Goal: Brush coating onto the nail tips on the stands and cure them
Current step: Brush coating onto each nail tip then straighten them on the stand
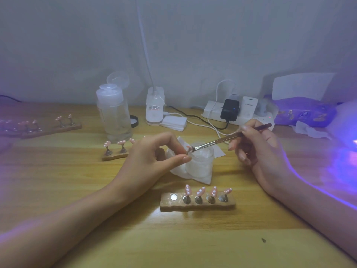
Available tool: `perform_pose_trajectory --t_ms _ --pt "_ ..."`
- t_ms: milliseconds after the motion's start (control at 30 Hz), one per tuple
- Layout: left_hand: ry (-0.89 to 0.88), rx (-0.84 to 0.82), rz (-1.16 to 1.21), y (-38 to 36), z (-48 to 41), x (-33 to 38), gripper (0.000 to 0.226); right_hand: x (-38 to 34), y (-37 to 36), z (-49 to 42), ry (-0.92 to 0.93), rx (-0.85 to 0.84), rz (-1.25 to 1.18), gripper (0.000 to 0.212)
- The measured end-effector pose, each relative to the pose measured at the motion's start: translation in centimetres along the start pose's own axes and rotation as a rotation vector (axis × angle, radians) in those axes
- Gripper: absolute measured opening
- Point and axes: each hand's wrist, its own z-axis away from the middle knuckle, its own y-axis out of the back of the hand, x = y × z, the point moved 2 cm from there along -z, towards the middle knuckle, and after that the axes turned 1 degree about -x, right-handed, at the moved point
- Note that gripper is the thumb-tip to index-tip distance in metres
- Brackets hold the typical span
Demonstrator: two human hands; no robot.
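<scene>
My left hand (154, 153) pinches a small nail tip holder (188, 149) between thumb and forefinger above a white jar (201, 161). My right hand (255, 146) grips a thin brush (231, 137), and its bristles touch the pink tip on that holder. In front of the jar lies a wooden stand (198, 203) with several pink nail tips upright on metal pegs and one bare magnet at its left end. A second stand (116, 151) with pink tips is behind my left hand. A third stand (44, 126) lies at the far left.
A clear pump bottle (115, 113) stands at the back, beside a white lamp base (154, 107) and a stack of cotton pads (174, 122). A power strip (237, 111) with chargers lies against the wall. A purple-glowing curing lamp (345, 136) sits at the right edge, next to a purple packet (303, 111).
</scene>
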Motion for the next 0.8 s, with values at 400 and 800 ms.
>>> perform_pose_trajectory --t_ms 400,800 --pt "-0.008 0.073 0.023 0.3 -0.1 -0.1 0.012 -2.8 -1.2 0.7 0.307 -0.196 0.424 0.019" --pt "0.000 0.099 -0.009 0.3 -0.1 -0.3 0.018 -3.1 -1.7 0.5 0.223 -0.255 0.430 0.021"
